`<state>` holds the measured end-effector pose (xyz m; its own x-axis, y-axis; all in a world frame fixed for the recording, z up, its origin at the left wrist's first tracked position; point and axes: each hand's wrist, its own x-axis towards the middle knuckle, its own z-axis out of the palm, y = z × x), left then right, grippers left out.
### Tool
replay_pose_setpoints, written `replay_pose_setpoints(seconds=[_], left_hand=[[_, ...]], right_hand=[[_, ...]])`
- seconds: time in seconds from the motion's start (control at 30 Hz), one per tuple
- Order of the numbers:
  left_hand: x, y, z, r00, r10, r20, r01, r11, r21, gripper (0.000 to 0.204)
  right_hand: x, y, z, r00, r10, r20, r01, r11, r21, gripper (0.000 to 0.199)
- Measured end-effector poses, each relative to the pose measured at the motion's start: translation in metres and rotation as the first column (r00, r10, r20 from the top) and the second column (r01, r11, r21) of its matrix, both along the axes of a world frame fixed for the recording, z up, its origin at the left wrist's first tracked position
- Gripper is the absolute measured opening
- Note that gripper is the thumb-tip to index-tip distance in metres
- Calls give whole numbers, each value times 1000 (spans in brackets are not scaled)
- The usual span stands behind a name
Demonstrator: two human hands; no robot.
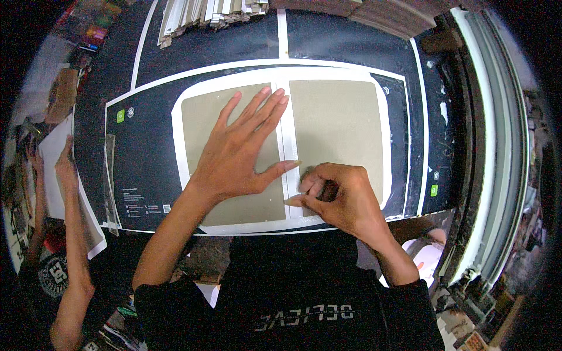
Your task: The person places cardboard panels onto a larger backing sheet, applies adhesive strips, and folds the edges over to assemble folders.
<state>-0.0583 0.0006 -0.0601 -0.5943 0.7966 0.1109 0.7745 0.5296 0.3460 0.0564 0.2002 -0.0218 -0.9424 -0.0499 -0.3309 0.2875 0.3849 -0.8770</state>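
Dark tabletop [345, 44] bears strips [213, 13], probably card, beyond the left hand [237, 149].

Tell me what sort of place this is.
Probably a bookbinding or box-making workshop: two beige boards lie on a white sheet, narrow strips are heaped beyond them, and a co-worker at left holds a pale sheet.
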Motion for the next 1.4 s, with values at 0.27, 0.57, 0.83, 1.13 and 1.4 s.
replay_pose_setpoints(seconds=[0.27, 0.57, 0.83, 1.13, 1.4], left_hand=[[-1, 2, 1, 1000, 1, 19, -1, 1000, 3, 98], [-3, 3, 2, 1000, -10, 24, 10, 1000, 6, 98], [-2, 2, 1, 999, -14, 33, 15, 999, -30, 100], [-2, 3, 4, 999, -15, 30, 17, 997, -79, 96], [-3, 9, 14, 988, -148, 54, 155, 973, -174, 78]], right_hand=[[-6, 4, -4, 995, 97, -17, -93, 985, 149, 18], [-8, 4, -2, 997, 72, 30, -75, 991, 112, 16], [-8, 6, -3, 994, 105, 28, -107, 991, 78, 14], [-7, 8, 0, 983, 183, 21, -184, 978, 100, 27], [-4, 1, -2, 977, 207, -58, -183, 944, 275, 36]])
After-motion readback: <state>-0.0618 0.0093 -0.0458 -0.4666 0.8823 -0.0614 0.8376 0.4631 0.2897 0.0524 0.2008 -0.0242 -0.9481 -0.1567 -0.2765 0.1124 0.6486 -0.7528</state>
